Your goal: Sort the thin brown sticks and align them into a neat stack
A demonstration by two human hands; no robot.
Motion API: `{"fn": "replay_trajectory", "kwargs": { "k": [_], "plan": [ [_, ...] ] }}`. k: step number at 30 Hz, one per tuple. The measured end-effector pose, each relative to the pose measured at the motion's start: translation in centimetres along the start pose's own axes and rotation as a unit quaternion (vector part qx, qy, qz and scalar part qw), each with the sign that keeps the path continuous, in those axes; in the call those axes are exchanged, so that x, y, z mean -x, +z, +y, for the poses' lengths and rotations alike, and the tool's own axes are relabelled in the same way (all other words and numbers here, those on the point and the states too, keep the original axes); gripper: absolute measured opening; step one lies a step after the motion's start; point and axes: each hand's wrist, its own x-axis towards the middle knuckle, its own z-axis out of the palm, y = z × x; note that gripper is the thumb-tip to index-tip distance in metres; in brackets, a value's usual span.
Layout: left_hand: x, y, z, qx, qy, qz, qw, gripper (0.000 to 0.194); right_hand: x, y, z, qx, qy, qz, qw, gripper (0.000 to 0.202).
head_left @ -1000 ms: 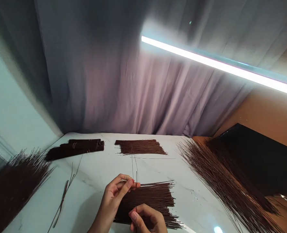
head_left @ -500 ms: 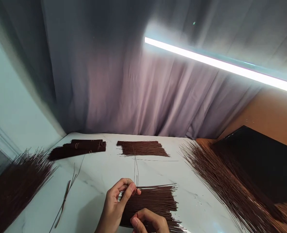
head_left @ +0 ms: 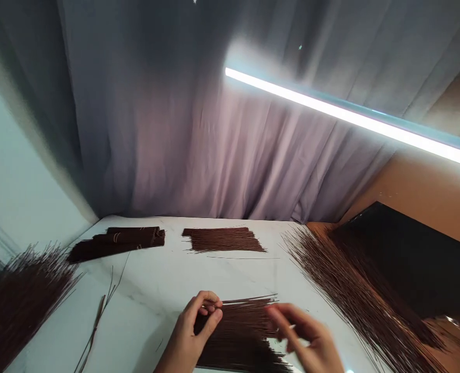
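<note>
A mat-like row of thin dark-brown sticks (head_left: pixel 245 331) lies on the white marbled table in front of me. My left hand (head_left: pixel 199 326) is at its upper left, with curled fingers and the thumb pinched at the left end of the topmost thin brown sticks (head_left: pixel 249 299). At the mat's right edge is my right hand (head_left: pixel 305 336), smeared by motion. Its thumb and forefinger are bent close to the stick ends, but whether anything is between them is unclear. The mat's lower left part is hidden behind my left hand.
A second stick mat (head_left: pixel 226 240) and rolled dark bundles (head_left: pixel 125 241) lie at the back. Loose stick piles flank the table at left (head_left: pixel 31 300) and right (head_left: pixel 354 280). A small tied bundle (head_left: pixel 96 326) lies left. A black panel (head_left: pixel 404 254) stands right, under a bright tube light (head_left: pixel 331 109).
My right hand has moved right, from beside the left hand to the mat's right edge. The thin strands that stood up from my left hand no longer show upright. The view has shifted slightly.
</note>
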Motion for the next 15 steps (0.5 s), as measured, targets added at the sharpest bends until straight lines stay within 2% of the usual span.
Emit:
{"fn": "replay_trajectory", "kwargs": {
  "k": [1,3,5,7,8,9,11,13,14,15],
  "plan": [
    [0.2,0.1,-0.4,-0.057,0.030,-0.015,0.998,0.014,-1.0,-3.4,0.4,0.053,0.001,0.016,0.998,0.052],
    [0.5,0.3,-1.1,-0.159,0.080,-0.045,0.983,0.012,-2.8,-10.6,1.9,0.177,-0.019,0.107,0.978,0.054],
    [0.8,0.6,-1.6,-0.228,0.108,-0.063,0.966,0.016,-4.2,-16.9,4.1,0.323,-0.004,0.171,0.931,0.041],
    [1.0,0.9,-1.8,-0.271,0.122,-0.068,0.952,0.017,-4.9,-21.0,6.2,0.419,0.015,0.200,0.886,0.032],
    [1.0,1.0,-1.8,-0.284,0.127,-0.068,0.948,0.019,-4.9,-22.0,7.1,0.454,0.002,0.208,0.866,0.031],
    [1.0,1.1,-1.8,-0.292,0.131,-0.069,0.945,0.019,-4.8,-22.2,7.7,0.485,-0.028,0.216,0.847,0.034],
    [0.9,1.3,-1.7,-0.297,0.135,-0.072,0.942,0.019,-4.4,-20.5,8.1,0.535,-0.112,0.261,0.796,0.045],
    [0.7,1.4,-1.6,-0.294,0.136,-0.076,0.943,0.019,-4.4,-16.4,7.4,0.555,-0.197,0.303,0.750,0.051],
    [0.6,1.3,-1.7,-0.291,0.136,-0.079,0.944,0.019,-4.8,-13.9,6.8,0.544,-0.232,0.299,0.748,0.046],
    [0.6,1.3,-1.7,-0.288,0.136,-0.082,0.944,0.019,-5.5,-11.2,6.1,0.526,-0.286,0.237,0.765,0.038]
  ]
}}
